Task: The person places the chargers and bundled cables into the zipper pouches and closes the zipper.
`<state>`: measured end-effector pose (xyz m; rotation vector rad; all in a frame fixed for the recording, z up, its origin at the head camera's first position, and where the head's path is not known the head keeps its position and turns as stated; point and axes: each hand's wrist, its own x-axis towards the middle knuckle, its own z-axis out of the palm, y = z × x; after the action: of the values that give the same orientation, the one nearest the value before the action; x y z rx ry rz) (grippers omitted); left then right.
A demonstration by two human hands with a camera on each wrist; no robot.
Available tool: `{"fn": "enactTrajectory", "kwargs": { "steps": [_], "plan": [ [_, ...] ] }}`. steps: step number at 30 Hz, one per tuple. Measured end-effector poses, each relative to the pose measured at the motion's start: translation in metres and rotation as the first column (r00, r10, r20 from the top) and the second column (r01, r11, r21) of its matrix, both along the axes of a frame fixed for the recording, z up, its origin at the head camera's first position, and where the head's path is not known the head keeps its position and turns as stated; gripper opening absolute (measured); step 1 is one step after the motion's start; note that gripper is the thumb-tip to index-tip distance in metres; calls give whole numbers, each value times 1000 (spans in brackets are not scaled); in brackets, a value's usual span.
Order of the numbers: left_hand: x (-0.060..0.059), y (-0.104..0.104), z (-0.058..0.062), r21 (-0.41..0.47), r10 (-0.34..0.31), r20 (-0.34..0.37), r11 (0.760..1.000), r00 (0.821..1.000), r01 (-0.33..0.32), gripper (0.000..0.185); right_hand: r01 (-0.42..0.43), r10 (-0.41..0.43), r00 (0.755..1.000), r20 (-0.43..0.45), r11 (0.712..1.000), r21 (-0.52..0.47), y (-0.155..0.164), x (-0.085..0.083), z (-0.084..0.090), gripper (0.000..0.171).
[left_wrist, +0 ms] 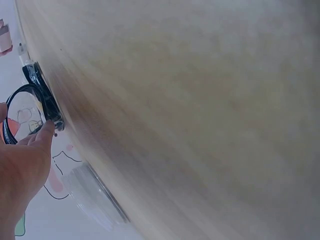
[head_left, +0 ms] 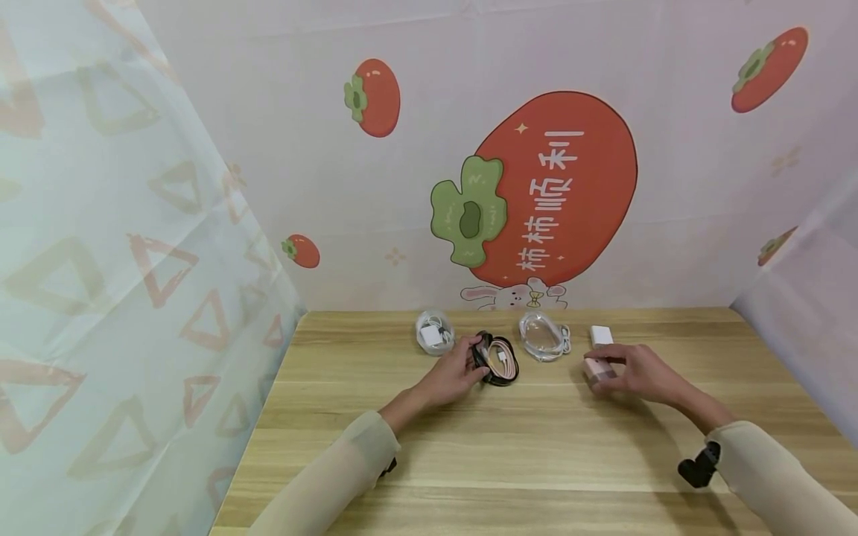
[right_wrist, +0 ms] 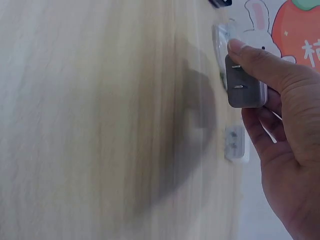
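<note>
A round black case (head_left: 499, 362) with a coiled pink cable inside lies at the back of the wooden table (head_left: 536, 447). My left hand (head_left: 474, 363) pinches its left rim; in the left wrist view a fingertip of that hand (left_wrist: 47, 131) sits on the black rim (left_wrist: 42, 95). To the right, my right hand (head_left: 603, 366) holds a small pale pink plug adapter (head_left: 595, 370) just above the table. In the right wrist view, thumb and fingers of this hand (right_wrist: 252, 75) grip the adapter (right_wrist: 242, 90), its two flat prongs pointing left.
A white adapter (head_left: 601, 334) (right_wrist: 235, 142) lies just behind the right hand. A clear round case (head_left: 544, 336) sits between the hands, and a clear pouch with white parts (head_left: 434, 333) lies left of the black case. Printed curtains wall in the table's back and sides.
</note>
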<state>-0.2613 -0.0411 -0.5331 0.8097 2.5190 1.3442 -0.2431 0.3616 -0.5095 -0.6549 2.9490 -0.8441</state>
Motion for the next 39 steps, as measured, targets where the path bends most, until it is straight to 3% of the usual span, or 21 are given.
{"fn": "enactTrajectory", "kwargs": {
  "steps": [20, 39],
  "plan": [
    [1, 2, 1, 9, -10, -9, 1000, 1000, 10, 60, -99, 91, 992, -91, 991, -90, -52, -9, 6, 55],
    [0, 2, -1, 41, -9, 9, 999, 1000, 9, 60, -72, 67, 995, -80, 996, -55, -104, -16, 18, 57]
  ]
}}
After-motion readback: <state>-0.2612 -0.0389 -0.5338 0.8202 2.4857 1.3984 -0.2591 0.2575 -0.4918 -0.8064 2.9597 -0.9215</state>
